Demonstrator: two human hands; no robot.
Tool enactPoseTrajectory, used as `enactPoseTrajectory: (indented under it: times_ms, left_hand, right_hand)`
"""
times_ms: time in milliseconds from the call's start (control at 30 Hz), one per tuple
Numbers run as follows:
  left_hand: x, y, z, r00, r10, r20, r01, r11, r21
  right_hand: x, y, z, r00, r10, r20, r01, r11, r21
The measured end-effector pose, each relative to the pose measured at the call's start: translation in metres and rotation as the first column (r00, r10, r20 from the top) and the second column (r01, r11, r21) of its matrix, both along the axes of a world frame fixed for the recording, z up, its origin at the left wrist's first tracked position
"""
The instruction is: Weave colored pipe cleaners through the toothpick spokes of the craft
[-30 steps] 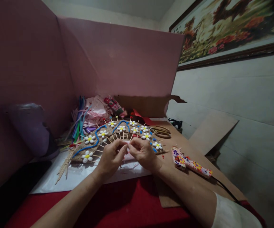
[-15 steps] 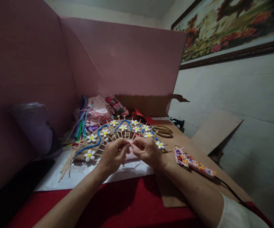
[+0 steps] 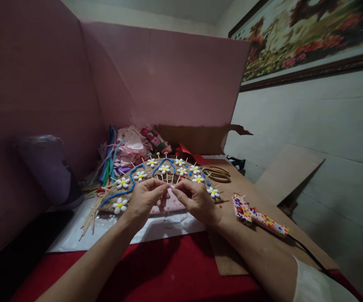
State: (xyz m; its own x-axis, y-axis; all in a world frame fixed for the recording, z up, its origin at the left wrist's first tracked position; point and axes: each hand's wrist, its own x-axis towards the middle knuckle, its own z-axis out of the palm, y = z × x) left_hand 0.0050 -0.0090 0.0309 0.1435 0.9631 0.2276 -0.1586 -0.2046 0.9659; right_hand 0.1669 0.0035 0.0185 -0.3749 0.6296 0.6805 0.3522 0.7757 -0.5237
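Observation:
A fan-shaped woven jute piece (image 3: 128,191) lies on the table, decked with white flowers, blue cord and wooden sticks. My left hand (image 3: 145,200) and my right hand (image 3: 195,201) meet in front of it, fingertips pinched together over a small pink bit I cannot make out. Beneath the hands lies a pink dotted piece (image 3: 170,206). Both hands hover at the fan's inner edge, close to the sticks.
A flower-patterned glue gun (image 3: 258,217) with a black cord lies to the right on brown cardboard (image 3: 263,197). Pipe cleaners and pink scraps (image 3: 121,149) are heaped behind. A purple object (image 3: 45,167) stands at left. Pink boards wall the back. Red cloth (image 3: 156,264) covers the near table.
Both hands have kept their pinch and shifted slightly up and right in the view; the fingertips now sit a little closer to the fan's sticks.

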Motion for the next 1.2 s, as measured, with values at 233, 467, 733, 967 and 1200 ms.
enactPoseTrajectory:
  times_ms: [233,467,733,967,1200]
  left_hand:
    - [-0.003,0.0025,-0.0014,1.0,-0.017,-0.014,0.017,1.0,-0.019]
    - [-0.0045,0.0029,-0.0015,0.998,-0.048,-0.044,0.047,0.998,-0.033]
    - [-0.0032,0.0018,0.0023,0.989,-0.05,0.137,0.072,0.985,-0.155]
    - [-0.0059,0.0047,-0.001,0.986,-0.085,0.145,0.106,0.984,-0.145]
    - [-0.0021,0.0033,-0.0064,0.988,-0.041,0.15,0.072,0.976,-0.206]
  right_hand:
    - [-0.001,-0.003,-0.0017,0.999,-0.039,0.011,0.038,0.996,0.082]
    - [0.0002,-0.0022,-0.0022,0.996,-0.092,0.009,0.09,0.985,0.145]
    - [-0.0005,-0.0037,-0.0037,0.992,-0.126,-0.003,0.124,0.975,0.186]
    - [0.0002,-0.0033,-0.0055,0.986,-0.168,0.014,0.161,0.964,0.21]
    - [-0.0013,-0.0045,-0.0083,0.986,-0.036,0.164,-0.001,0.975,0.22]
